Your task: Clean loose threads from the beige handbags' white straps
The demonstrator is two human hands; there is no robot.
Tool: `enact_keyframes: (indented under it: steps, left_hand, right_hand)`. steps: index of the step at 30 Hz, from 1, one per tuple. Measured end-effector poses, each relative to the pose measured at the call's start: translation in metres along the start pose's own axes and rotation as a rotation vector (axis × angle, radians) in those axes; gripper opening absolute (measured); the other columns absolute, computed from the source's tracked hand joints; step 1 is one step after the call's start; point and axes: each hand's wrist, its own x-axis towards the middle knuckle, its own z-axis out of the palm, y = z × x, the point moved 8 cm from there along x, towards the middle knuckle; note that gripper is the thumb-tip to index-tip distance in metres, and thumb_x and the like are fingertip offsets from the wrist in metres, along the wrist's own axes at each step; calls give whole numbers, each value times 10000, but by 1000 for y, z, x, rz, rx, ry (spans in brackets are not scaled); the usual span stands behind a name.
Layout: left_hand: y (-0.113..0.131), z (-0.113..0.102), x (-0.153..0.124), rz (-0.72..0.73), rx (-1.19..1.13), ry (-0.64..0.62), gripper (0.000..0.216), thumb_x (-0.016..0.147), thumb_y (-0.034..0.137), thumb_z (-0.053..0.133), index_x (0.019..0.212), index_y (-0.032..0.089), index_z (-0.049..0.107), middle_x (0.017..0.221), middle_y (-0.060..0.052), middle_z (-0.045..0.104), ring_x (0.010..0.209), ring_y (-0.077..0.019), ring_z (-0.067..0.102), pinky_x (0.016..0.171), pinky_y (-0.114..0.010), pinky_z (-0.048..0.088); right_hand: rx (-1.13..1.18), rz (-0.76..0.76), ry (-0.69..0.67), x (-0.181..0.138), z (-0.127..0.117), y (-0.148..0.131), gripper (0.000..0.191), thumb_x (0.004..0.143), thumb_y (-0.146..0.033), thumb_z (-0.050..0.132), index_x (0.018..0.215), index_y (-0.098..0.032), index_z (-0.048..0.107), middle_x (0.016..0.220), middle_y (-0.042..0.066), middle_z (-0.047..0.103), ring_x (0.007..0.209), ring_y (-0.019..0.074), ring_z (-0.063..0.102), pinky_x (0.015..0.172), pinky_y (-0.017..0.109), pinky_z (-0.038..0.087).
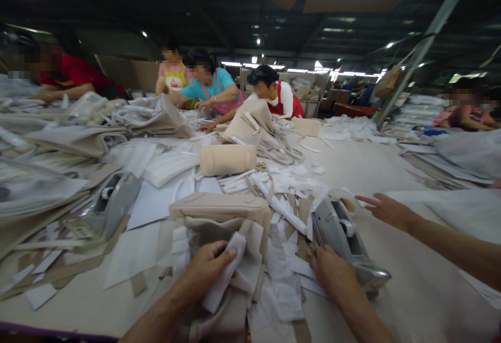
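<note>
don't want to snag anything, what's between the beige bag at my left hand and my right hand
In the head view, crumpled white sheeting lies between the beige bag and your right hand, with flat white and brown strips beside it.

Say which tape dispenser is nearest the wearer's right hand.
The rightmost dispenser, alongside the right hand; the leftmost dispenser stands left of the nearest beige bag.

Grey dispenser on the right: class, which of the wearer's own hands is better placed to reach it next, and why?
Probably the right hand: it is close beside the grey dispenser, while the left hand is farther off, holding a white piece.
</note>
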Motion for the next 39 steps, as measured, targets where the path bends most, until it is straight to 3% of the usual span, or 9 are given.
enact_keyframes:
  steps: [8,11,15,18,23,27,30,35,39]
  left_hand:
    - [-8,2,10,33,-8,-17,339,768,430,521,871,121,610,690,-18,619,590,-164,596,499,-224,427]
    - [-8,1,9,39,-35,-23,334,762,416,529,874,114,617,688,-17,616,574,-157,594,491,-220,423]
    - [-7,-2,9,57,-33,-2,311,753,390,541,855,110,629,687,-24,619,568,-154,589,482,-218,416]
    - [-9,-2,8,39,-58,-8,310,749,384,545,870,111,630,678,-29,623,563,-158,591,474,-220,416]
    - [-10,0,5,9,-127,-13,304,737,385,561,871,118,619,692,-32,632,552,-162,602,490,-236,441]
    - [-7,0,4,12,-106,-3,307,733,391,572,862,117,622,678,-27,627,552,-160,599,479,-229,435]
    - [-3,1,3,17,-88,-11,310,737,391,571,875,118,626,675,-23,631,551,-150,590,477,-217,423]
    - [-2,1,2,-13,-38,-2,325,742,405,568,879,117,630,644,-20,636,557,-144,574,483,-206,404]
    - [-3,0,3,14,-29,-5,318,749,405,569,879,123,638,688,-18,637,581,-141,575,507,-211,419]
  right_hand:
    - [-9,82,75,-28,-23,16,252,860,-247,288,736,-197,501,816,95,642,723,242,641,551,310,386]
    - [187,75,78,-46,-26,13,203,829,-303,331,700,-226,467,688,57,657,681,230,643,576,303,405]
    - [631,-84,28,-66,-17,-19,230,812,-411,382,686,-238,467,635,2,656,615,162,628,620,238,446]
    - [758,-192,6,-75,-10,-48,269,791,-464,445,679,-230,518,623,-9,638,574,142,597,580,207,449]
    - [879,-294,-4,-76,4,-76,274,768,-461,509,658,-216,567,852,22,662,781,161,617,679,193,463]
    - [915,-174,-39,-66,23,-61,293,736,-507,533,768,-225,607,800,18,658,744,173,610,665,222,475]
    - [962,-48,-16,-56,29,-37,366,682,-523,584,905,-235,621,878,27,669,847,201,611,761,261,476]
    - [1105,0,73,-46,17,-16,409,634,-490,635,971,-261,664,1061,29,651,1053,241,548,949,330,394]
    - [1240,21,0,-44,13,-23,372,592,-469,689,904,-269,714,1049,25,666,1079,255,529,946,311,396]
